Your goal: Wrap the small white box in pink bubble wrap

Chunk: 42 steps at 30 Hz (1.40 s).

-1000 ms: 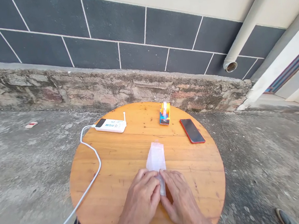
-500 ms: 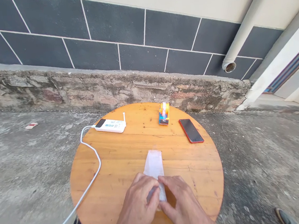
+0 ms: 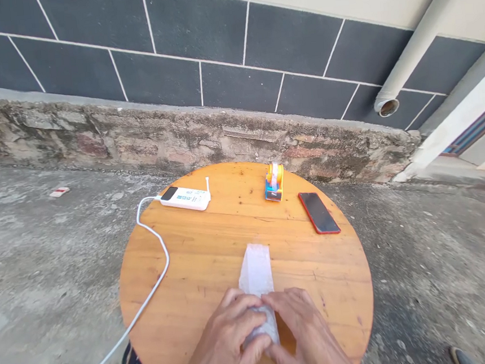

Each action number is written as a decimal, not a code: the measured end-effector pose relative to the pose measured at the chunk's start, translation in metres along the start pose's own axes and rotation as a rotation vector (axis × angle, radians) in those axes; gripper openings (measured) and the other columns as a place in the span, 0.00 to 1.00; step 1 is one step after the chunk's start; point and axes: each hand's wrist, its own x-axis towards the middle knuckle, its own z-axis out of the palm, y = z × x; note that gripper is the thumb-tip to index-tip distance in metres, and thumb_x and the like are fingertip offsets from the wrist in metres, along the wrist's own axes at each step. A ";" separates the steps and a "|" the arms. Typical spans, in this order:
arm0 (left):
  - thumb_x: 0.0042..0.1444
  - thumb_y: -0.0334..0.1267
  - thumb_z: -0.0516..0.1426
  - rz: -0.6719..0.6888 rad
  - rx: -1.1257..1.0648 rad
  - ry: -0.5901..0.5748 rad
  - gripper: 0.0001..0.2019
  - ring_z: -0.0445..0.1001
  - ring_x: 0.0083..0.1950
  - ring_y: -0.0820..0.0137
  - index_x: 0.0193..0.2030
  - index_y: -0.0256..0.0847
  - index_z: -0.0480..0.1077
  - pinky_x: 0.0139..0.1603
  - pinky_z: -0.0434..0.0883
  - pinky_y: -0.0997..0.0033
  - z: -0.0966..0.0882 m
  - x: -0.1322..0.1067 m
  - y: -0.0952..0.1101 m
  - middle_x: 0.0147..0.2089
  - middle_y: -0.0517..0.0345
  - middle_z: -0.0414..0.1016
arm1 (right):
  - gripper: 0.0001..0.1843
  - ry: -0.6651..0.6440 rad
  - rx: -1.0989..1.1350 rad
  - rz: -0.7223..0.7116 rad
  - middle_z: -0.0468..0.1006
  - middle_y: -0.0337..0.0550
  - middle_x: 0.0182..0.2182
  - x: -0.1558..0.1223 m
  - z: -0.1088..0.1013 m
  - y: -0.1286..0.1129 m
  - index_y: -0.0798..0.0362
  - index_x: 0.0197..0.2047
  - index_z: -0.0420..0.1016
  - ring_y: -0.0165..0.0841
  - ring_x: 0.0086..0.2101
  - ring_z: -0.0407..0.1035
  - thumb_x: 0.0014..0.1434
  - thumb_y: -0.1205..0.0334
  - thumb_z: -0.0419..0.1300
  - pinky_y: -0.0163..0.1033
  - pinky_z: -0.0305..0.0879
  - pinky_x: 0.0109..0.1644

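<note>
A small clear plastic bag [image 3: 256,271] lies on the round wooden table [image 3: 190,266], its near end gathered between both my hands. My left hand [image 3: 225,342] curls its fingers over the bag's near end. My right hand [image 3: 304,335] pinches the same end from the right side. The two hands touch each other at the near edge of the table. The far end of the bag lies flat and free on the wood.
A white power bank [image 3: 185,198] with a white cable [image 3: 156,269] lies at the back left. A tape dispenser [image 3: 273,182] and a red-edged phone [image 3: 319,212] sit at the back right. Rough concrete floor, a stone ledge and a drain pipe [image 3: 417,47] surround the table.
Both hands have drawn slightly nearer and closed more tightly over the bag's near end, bunching it. The camera view has shifted a little to the left.
</note>
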 end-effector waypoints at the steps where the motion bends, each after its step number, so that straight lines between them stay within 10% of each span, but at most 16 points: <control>1: 0.52 0.23 0.56 -0.001 -0.005 0.017 0.09 0.69 0.43 0.67 0.35 0.41 0.73 0.43 0.70 0.70 0.000 0.000 0.000 0.41 0.57 0.75 | 0.24 -0.011 -0.006 0.004 0.76 0.42 0.45 0.001 -0.001 0.000 0.48 0.51 0.66 0.38 0.42 0.70 0.51 0.74 0.60 0.43 0.64 0.47; 13: 0.57 0.27 0.54 0.061 0.104 0.086 0.07 0.67 0.41 0.65 0.32 0.40 0.72 0.42 0.70 0.68 0.008 -0.010 -0.002 0.40 0.54 0.74 | 0.30 -0.075 -0.163 -0.066 0.72 0.47 0.54 -0.006 -0.033 0.015 0.46 0.63 0.60 0.44 0.53 0.66 0.58 0.63 0.60 0.48 0.66 0.53; 20: 0.58 0.28 0.54 0.105 0.115 0.126 0.07 0.68 0.42 0.66 0.34 0.40 0.73 0.42 0.71 0.69 0.008 -0.010 0.000 0.41 0.53 0.75 | 0.14 -0.282 -0.391 -0.098 0.75 0.39 0.30 0.061 -0.020 0.014 0.48 0.41 0.76 0.33 0.31 0.69 0.62 0.73 0.52 0.37 0.60 0.36; 29: 0.58 0.30 0.52 0.101 0.058 0.190 0.09 0.67 0.41 0.65 0.31 0.40 0.72 0.42 0.70 0.67 0.022 -0.013 -0.012 0.40 0.53 0.74 | 0.11 -0.374 -0.608 -0.115 0.73 0.40 0.27 0.077 0.006 0.022 0.52 0.28 0.74 0.31 0.27 0.66 0.57 0.74 0.56 0.36 0.55 0.33; 38: 0.53 0.24 0.57 0.023 0.030 0.107 0.08 0.69 0.43 0.67 0.31 0.41 0.75 0.44 0.70 0.69 0.006 -0.004 -0.004 0.40 0.56 0.76 | 0.14 -0.192 -0.048 0.023 0.76 0.42 0.41 0.027 -0.029 0.023 0.47 0.50 0.70 0.34 0.42 0.71 0.63 0.67 0.52 0.40 0.66 0.46; 42: 0.51 0.24 0.58 -0.059 -0.008 0.065 0.09 0.71 0.44 0.68 0.32 0.42 0.76 0.45 0.70 0.70 0.001 0.002 -0.004 0.40 0.58 0.77 | 0.35 -0.193 0.049 0.046 0.67 0.47 0.57 -0.014 -0.025 0.025 0.44 0.64 0.56 0.42 0.55 0.64 0.56 0.57 0.64 0.48 0.64 0.56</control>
